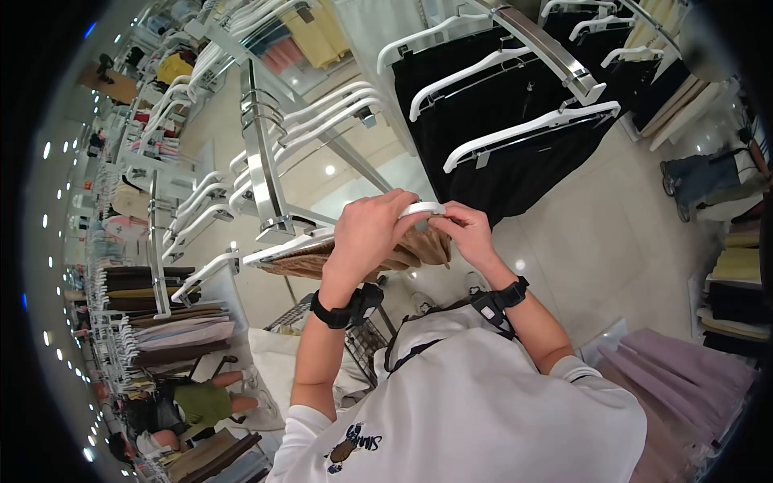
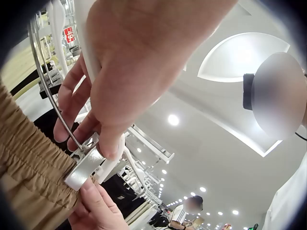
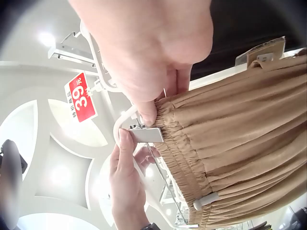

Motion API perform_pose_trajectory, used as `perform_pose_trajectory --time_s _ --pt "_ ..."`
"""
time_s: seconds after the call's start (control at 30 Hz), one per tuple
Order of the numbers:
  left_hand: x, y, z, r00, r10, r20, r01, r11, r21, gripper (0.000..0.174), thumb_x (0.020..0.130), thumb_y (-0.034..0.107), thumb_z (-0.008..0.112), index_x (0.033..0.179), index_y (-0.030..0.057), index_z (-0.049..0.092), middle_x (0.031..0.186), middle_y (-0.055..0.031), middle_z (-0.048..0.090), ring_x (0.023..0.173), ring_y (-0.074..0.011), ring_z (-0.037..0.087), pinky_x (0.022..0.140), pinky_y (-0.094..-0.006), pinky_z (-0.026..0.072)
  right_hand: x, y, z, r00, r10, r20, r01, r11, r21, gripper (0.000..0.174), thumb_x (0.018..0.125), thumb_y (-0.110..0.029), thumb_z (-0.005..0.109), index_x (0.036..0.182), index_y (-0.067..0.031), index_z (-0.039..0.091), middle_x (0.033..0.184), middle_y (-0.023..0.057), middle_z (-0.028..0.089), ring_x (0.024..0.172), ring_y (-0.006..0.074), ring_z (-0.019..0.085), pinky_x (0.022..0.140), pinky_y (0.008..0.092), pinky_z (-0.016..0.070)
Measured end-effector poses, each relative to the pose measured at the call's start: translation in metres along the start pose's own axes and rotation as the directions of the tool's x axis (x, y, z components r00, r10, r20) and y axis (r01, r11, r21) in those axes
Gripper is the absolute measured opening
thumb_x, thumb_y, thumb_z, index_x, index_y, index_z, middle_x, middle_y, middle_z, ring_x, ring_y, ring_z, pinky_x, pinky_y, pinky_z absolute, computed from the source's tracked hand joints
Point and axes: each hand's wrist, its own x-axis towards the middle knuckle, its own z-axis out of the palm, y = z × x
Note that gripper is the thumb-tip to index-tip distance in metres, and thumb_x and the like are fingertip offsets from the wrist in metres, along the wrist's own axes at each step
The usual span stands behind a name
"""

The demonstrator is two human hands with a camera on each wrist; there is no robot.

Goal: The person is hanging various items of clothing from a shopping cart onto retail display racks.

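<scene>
A tan garment with a gathered elastic waistband (image 3: 184, 165) hangs from a white clip hanger (image 1: 423, 208) in front of me. My left hand (image 1: 366, 232) grips the near end of the hanger, its thumb pressing the silver clip (image 3: 148, 135) in the right wrist view. Opposite it, my right hand (image 1: 471, 233) pinches the waistband edge right beside that clip. In the left wrist view the clip (image 2: 85, 170) lies against the waistband, with right thumb and fingers just below. A second grey clip (image 3: 206, 201) sits farther along the waistband. Part of the right fingers is hidden behind the cloth.
Black garments (image 1: 515, 149) on white hangers hang from a metal rail (image 1: 547, 48) ahead. Another rail (image 1: 262, 153) with several white hangers stands at left. Below is a wire cart (image 1: 366, 350). A red price sign (image 3: 80, 97) hangs nearby, and a lilac garment (image 1: 676, 374) lies right.
</scene>
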Motion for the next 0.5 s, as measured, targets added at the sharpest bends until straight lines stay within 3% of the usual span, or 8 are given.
perform_pose_trajectory --time_s 0.33,0.5 --pt "-0.0005 0.0007 0.0009 0.997 0.052 -0.055 -0.054 0.997 -0.047 0.026 0.093 0.035 0.071 0.103 0.0109 0.073 0.084 -0.0069 0.069 0.071 -0.0331 0.066 0.064 -0.0427 0.0521 -0.0024 0.0044 0.0029 0.999 -0.025 -0.035 0.027 0.996 0.084 0.015 0.092 -0.004 0.071 0.104 0.0037 0.076 0.096 0.0032 0.071 0.081 0.0075 0.058 0.072 0.0236 0.0444" --pt "-0.0003 0.0028 -0.001 0.996 0.056 -0.063 -0.058 0.998 -0.037 0.025 0.093 0.034 0.071 0.101 0.0107 0.073 0.084 -0.0074 0.069 0.071 -0.0332 0.066 0.065 -0.0421 0.0522 -0.0039 0.0049 -0.0014 0.999 0.018 -0.051 -0.014 0.997 0.072 0.015 0.093 -0.004 0.071 0.105 0.0033 0.077 0.09 0.001 0.071 0.078 0.0049 0.057 0.067 0.0225 0.044"
